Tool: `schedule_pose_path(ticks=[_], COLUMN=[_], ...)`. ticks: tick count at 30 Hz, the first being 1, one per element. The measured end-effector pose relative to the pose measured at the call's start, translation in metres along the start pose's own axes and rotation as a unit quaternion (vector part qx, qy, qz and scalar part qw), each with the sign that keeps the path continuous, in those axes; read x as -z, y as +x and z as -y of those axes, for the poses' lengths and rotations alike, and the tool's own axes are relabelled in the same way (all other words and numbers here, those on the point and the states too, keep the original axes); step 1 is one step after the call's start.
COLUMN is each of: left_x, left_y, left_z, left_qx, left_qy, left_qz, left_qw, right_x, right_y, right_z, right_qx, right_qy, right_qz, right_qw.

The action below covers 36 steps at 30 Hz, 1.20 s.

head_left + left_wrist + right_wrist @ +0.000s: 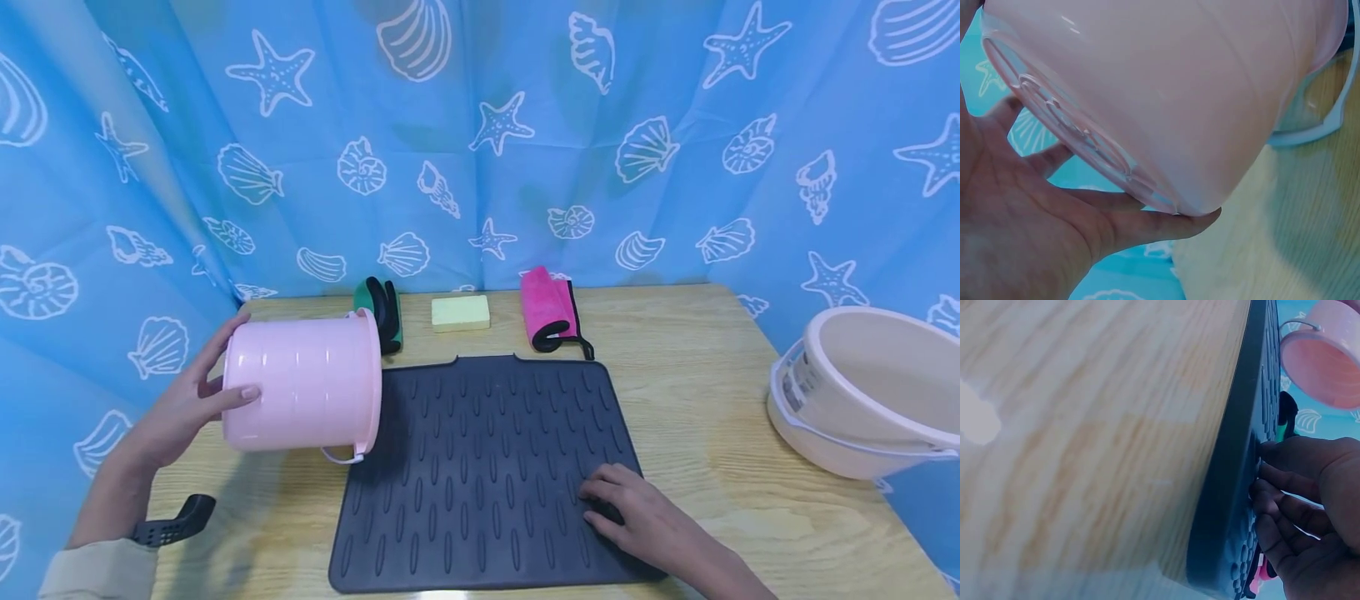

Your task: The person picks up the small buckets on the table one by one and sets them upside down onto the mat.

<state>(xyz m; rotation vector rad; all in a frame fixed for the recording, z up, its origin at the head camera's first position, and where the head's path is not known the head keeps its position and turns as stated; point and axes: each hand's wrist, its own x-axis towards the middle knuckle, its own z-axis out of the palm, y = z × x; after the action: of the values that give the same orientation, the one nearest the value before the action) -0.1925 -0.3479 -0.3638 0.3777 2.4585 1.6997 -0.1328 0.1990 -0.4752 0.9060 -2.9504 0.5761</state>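
At the left side of the pale wood-grain table (697, 400), the left hand (176, 408) grips a glossy pink plastic bucket (300, 387) by its base end, thumb against the wall, holding it sideways with its mouth facing right. On the dark rectangular mat with raised oval ridges (480, 425), the right hand (637, 512) rests its fingertips, loosely bent, holding nothing.

Mat (465, 467): dark, rectangular, patterned with raised narrow ovals; flat on the tabletop (690, 350); right hand's (637, 517) fingers at its near right part.

Bucket (300, 383): pink, glossy, pale handle (1305, 135) hanging at the rim; held sideways by the left hand (183, 408) at its base, left of the mat, mouth facing the mat's side.
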Motion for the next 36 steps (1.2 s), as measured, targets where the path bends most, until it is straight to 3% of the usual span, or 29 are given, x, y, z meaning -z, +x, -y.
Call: schedule_pose_path(ticks=[8, 23, 30, 36], left_x=[-0.003, -0.015, -0.022, -0.03], left_y=[0.005, 0.015, 0.02, 0.027], left_z=[-0.008, -0.026, -0.033, -0.042], left_qx=[0.006, 0.025, 0.017, 0.014], left_qy=[0.026, 0.13, 0.156, 0.177], left_qz=[0.012, -0.004, -0.005, -0.006], left_qw=[0.9996, 0.9911, 0.9876, 0.984], right_x=[-0.001, -0.004, -0.004, -0.004], right_y=[0.001, -0.001, -0.001, -0.001], right_z=[0.001, 0.001, 0.0, 0.001], right_qx=[-0.003, -0.001, 0.016, 0.003], right_qy=[-0.001, -0.003, -0.005, -0.01], right_qz=[0.0, -0.016, -0.027, -0.021], right_qw=[1.0, 0.9999, 0.9995, 0.9997])
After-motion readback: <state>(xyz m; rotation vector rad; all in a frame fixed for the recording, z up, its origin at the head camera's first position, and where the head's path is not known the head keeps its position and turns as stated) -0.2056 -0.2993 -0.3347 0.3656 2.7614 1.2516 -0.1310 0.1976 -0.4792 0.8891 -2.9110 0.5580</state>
